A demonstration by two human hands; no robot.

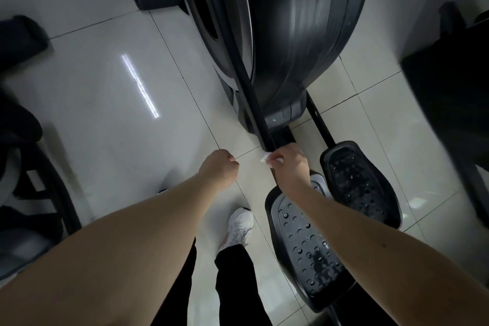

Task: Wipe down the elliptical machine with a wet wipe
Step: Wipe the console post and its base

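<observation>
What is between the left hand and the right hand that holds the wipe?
In the head view, only bare floor tile with a grout line lies between the left hand and the right hand, which grips the wipe.

The housing (304, 34) stands on the floor (105, 87). Before it lie the left pedal (304, 246) and right pedal (362, 182), side by side. The bar (248, 87) runs along the housing's left, with the wet wipe (265, 159) at its near end.

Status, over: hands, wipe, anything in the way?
Right hand grips wipe at low end of the elliptical's black bar. Left hand fisted, empty, off the machine. Nothing on the bar ahead; near pedal under right forearm.
</observation>
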